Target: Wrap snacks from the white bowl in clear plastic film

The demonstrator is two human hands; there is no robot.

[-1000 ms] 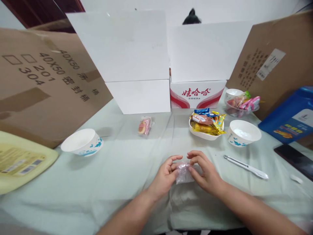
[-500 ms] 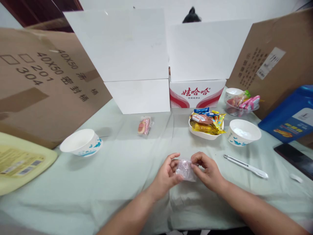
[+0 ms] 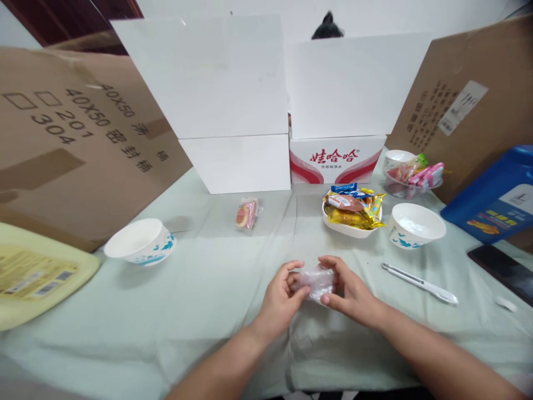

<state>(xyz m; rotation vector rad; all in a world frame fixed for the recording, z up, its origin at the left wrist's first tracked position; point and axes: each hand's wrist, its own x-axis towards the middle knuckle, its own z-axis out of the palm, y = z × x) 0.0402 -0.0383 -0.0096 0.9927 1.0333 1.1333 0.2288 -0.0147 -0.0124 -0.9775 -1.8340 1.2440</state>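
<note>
A crumpled clear plastic bag [image 3: 318, 283] is held between my two hands, just above the cloth near the front middle. My left hand [image 3: 285, 294] grips its left side, thumb in front and fingers behind. On the other side my right hand [image 3: 352, 291] curves around the bag's right end, its thumb at the lower edge and its fingers at the top. Farther back lies a small packet [image 3: 246, 214] in clear wrapping with pink and red print. To the right stands a white dish [image 3: 350, 229] heaped with snacks in gold, blue and brown wrappers.
Paper bowls stand at left [image 3: 141, 241] and right [image 3: 416, 225]. A white cutter knife [image 3: 420, 283] and a black phone [image 3: 502, 272] lie at right. A clear bowl [image 3: 410, 186] of packets, white boxes [image 3: 237, 164], cardboard, a blue bottle [image 3: 495, 194] and a yellow jug [image 3: 41, 278] surround the cloth.
My right hand has changed from a pinch at the bag's upper right to a wider hold around its right end. The bag looks more bunched. My left hand has barely moved.
</note>
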